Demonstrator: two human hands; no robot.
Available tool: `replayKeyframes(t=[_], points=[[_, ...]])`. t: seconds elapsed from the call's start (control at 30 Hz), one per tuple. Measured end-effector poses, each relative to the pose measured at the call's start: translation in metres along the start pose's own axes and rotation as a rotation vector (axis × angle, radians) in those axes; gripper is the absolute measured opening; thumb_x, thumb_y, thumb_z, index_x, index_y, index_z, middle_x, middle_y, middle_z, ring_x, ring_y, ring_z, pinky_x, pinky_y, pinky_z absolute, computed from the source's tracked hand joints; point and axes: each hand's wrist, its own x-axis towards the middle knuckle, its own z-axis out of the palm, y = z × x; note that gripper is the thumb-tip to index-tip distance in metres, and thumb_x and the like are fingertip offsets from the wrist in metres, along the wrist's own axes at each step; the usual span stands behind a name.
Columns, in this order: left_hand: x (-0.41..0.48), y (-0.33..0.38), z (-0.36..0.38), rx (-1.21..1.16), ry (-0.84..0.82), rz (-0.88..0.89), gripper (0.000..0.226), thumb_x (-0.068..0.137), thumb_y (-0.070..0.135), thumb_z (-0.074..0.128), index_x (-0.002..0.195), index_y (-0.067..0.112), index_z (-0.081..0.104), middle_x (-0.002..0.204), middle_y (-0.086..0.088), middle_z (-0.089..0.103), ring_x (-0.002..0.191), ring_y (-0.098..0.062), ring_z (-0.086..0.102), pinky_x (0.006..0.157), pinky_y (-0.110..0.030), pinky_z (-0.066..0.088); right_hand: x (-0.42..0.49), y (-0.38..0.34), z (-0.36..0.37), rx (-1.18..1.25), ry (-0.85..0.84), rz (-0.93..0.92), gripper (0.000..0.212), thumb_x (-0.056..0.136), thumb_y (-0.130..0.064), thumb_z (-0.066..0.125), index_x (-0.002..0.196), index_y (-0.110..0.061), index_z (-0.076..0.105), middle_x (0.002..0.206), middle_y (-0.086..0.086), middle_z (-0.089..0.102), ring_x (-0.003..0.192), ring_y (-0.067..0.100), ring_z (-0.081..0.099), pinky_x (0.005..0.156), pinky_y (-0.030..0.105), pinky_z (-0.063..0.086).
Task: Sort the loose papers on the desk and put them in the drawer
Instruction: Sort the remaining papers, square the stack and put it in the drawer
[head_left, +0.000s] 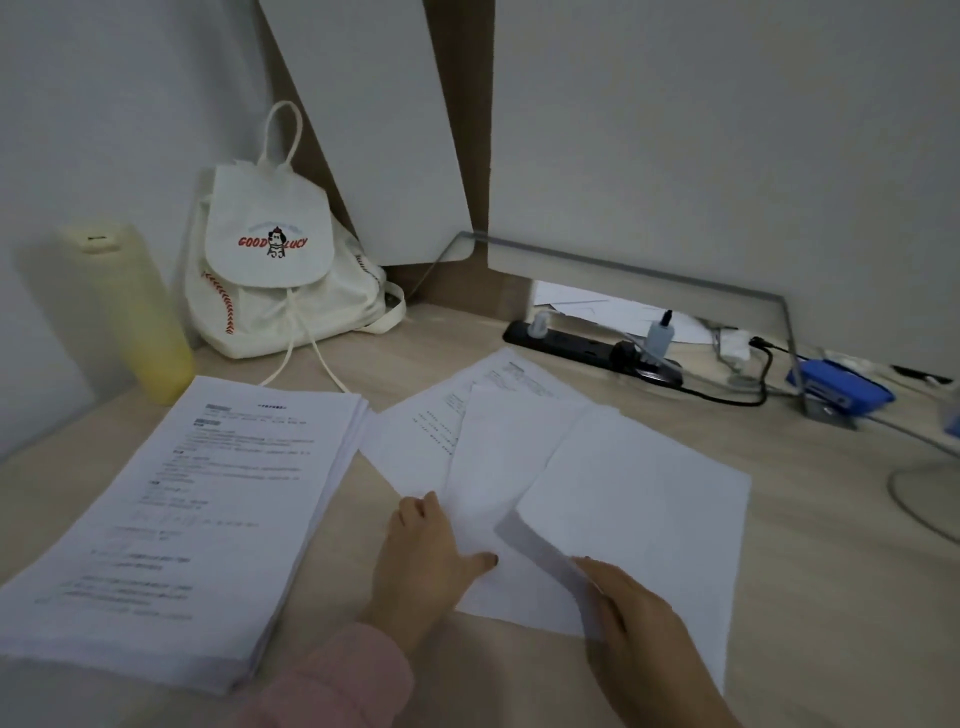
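A thick stack of printed papers (171, 525) lies at the left of the wooden desk (821, 545). Right of it, several loose white sheets (498, 457) are fanned out and overlap each other. My left hand (423, 558) is at the near left edge of the fan, with its thumb on top of a middle sheet and its fingers at that sheet's edge. My right hand (641, 623) grips the near edge of the rightmost blank sheet (639, 499), whose near left corner is lifted off the desk. No drawer is in view.
A white drawstring backpack (270, 270) and a yellow bottle (135, 312) stand at the back left. A black power strip (587, 348) with plugs and cables, a clear monitor stand (779, 322) and a blue object (841, 384) crowd the back right.
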Motion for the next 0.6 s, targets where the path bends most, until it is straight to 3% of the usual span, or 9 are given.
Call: replayKeyframes(t=[0.07, 0.17, 0.23, 0.33, 0.47, 0.6], points=[[-0.001, 0.003, 0.003, -0.031, -0.008, -0.027, 0.08, 0.074, 0.053, 0.064, 0.13, 0.008, 0.03, 0.129, -0.008, 0.04, 0.119, -0.022, 0.042, 0.093, -0.029, 0.039, 0.0, 0.002, -0.014, 0.33, -0.012, 0.171, 0.029, 0.096, -0.016, 0.047, 0.088, -0.038, 0.064, 0.083, -0.036, 0.067, 0.087, -0.009, 0.06, 0.072, -0.001, 0.039], [-0.002, 0.005, 0.003, -0.09, -0.015, -0.044, 0.074, 0.076, 0.047, 0.065, 0.129, 0.007, 0.033, 0.128, -0.007, 0.044, 0.118, -0.021, 0.046, 0.092, -0.03, 0.041, 0.001, 0.001, -0.042, 0.717, 0.162, 0.316, 0.024, 0.095, -0.016, 0.049, 0.096, -0.026, 0.07, 0.085, -0.021, 0.074, 0.083, -0.001, 0.067, 0.072, 0.02, 0.047], [-0.003, 0.004, 0.003, -0.115, -0.008, -0.038, 0.069, 0.076, 0.045, 0.066, 0.128, 0.009, 0.036, 0.128, -0.006, 0.041, 0.119, -0.02, 0.043, 0.094, -0.029, 0.04, 0.002, 0.003, -0.057, 0.937, 0.26, 0.399, 0.02, 0.094, -0.018, 0.05, 0.094, -0.022, 0.07, 0.083, -0.014, 0.075, 0.075, 0.001, 0.069, 0.067, 0.027, 0.048], [-0.005, 0.004, 0.004, -0.141, 0.001, -0.022, 0.059, 0.077, 0.04, 0.067, 0.123, 0.013, 0.041, 0.124, -0.006, 0.038, 0.119, -0.02, 0.039, 0.096, -0.027, 0.037, -0.002, 0.008, -0.077, 1.125, 0.299, 0.485, 0.019, 0.092, -0.025, 0.051, 0.099, -0.018, 0.068, 0.088, -0.002, 0.076, 0.077, 0.016, 0.072, 0.065, 0.033, 0.05], [-0.008, 0.005, 0.007, -0.238, 0.023, 0.002, 0.043, 0.079, 0.026, 0.067, 0.108, 0.019, 0.037, 0.109, -0.001, 0.049, 0.101, -0.018, 0.052, 0.086, -0.031, 0.045, -0.01, 0.028, -0.079, 1.259, 0.392, 0.549, 0.029, 0.094, -0.026, 0.048, 0.116, -0.014, 0.062, 0.106, 0.007, 0.072, 0.091, 0.026, 0.069, 0.075, 0.039, 0.052], [-0.009, 0.003, 0.007, -0.376, -0.022, -0.036, 0.06, 0.083, 0.018, 0.062, 0.132, 0.013, 0.027, 0.093, 0.002, 0.052, 0.083, -0.015, 0.056, 0.076, -0.031, 0.046, -0.018, 0.046, -0.082, 1.571, 0.39, 0.571, 0.039, 0.088, -0.038, 0.047, 0.121, -0.023, 0.062, 0.111, 0.005, 0.071, 0.093, 0.027, 0.07, 0.068, 0.039, 0.058]])
